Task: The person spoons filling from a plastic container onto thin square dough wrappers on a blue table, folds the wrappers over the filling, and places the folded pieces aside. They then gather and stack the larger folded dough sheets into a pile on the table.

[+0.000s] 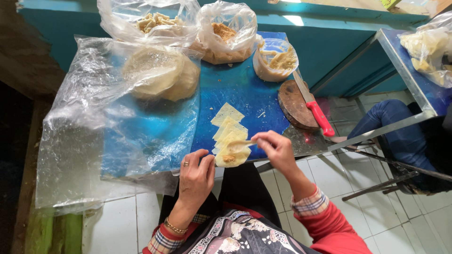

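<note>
A blue rectangular table top (245, 94) fills the middle of the view, and a large sheet of clear crumpled plastic (94, 131) covers its left part. Under this sheet lies a round stack of pale dough wrappers (160, 75). At the far edge of the table stand three clear plastic bags: one with pale cut strips (153, 21), one with brown crumbly filling (225, 33), and a smaller one with beige paste (278, 59). To the right of them a dark round wooden board (294, 106) rests on the table, and a knife with a red handle (314, 108) lies across it. Near the front edge, a row of thin square yellow wrappers (228, 124) lies overlapping on the blue surface. The nearest wrapper with a small brown lump of filling (231, 157) on it is at the table edge, between the two hands. The left hand (195, 176), with a ring, rests with fingers loosely curled, and its fingertips touch the left side of this wrapper. The right hand (278, 150) pinches a small pale flat spatula (240, 143) between thumb and fingers, and its tip lies over the wrapper.
</note>
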A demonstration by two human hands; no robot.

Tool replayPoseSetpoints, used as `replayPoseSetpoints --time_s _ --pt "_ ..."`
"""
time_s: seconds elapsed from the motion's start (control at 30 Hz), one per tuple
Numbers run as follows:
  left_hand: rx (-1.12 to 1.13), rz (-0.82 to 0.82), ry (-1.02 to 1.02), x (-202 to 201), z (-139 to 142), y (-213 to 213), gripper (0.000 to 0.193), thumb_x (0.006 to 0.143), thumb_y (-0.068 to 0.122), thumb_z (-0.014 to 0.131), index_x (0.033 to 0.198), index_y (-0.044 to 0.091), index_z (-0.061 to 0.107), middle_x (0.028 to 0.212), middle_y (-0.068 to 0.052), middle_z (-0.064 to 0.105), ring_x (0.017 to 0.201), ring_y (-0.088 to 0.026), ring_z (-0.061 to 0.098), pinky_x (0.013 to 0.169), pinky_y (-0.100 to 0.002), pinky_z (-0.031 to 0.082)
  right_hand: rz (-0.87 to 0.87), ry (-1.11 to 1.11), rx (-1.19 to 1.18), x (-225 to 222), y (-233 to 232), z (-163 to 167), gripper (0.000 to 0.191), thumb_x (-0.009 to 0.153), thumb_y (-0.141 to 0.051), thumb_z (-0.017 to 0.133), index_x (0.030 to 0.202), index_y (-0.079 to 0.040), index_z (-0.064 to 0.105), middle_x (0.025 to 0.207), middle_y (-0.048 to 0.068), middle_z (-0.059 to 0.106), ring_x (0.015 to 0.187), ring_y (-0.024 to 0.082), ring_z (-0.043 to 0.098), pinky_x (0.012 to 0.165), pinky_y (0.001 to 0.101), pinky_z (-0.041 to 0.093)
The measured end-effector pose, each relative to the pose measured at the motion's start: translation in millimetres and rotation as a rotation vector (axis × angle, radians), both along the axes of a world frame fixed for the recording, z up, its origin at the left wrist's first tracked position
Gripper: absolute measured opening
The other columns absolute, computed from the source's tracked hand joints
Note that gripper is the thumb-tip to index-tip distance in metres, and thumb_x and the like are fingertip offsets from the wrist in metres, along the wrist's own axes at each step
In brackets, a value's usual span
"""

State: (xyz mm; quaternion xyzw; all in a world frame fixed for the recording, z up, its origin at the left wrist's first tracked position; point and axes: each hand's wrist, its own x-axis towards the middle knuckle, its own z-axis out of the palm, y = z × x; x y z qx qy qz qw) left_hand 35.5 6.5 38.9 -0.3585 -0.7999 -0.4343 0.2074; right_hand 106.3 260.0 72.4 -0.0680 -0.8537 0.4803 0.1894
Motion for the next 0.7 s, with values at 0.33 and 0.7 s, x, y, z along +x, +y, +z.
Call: replayPoseSetpoints --time_s 0.33,0.7 --pt "-0.030 0.050 -0.024 8.2 0.2 2.1 0.018 0.084 0.008 0.075 0.100 0.004 0.068 0.109 -0.013 0.063 0.101 -0.033 0.060 0.092 -0.046 0.047 -0.249 0.485 -0.076 -252.8 114.7 28.0 0.016 0.099 -0.002 0.058 0.107 -0.004 0.071 0.089 0.006 0.073 0.070 0.012 0.067 0.062 0.0260 0.054" --pt "0.002 0.084 -0.080 9.5 -0.1 9.2 0.013 0.084 0.010 0.076 0.093 0.007 0.068 0.104 -0.009 0.064 0.100 -0.030 0.061 0.094 -0.045 0.044 -0.374 0.442 0.969 -298.7 57.0 61.5 0.038 0.088 -0.026 0.070 0.119 -0.006 0.071 0.101 0.015 0.069 0.094 0.036 0.067 0.076 0.0449 0.053"
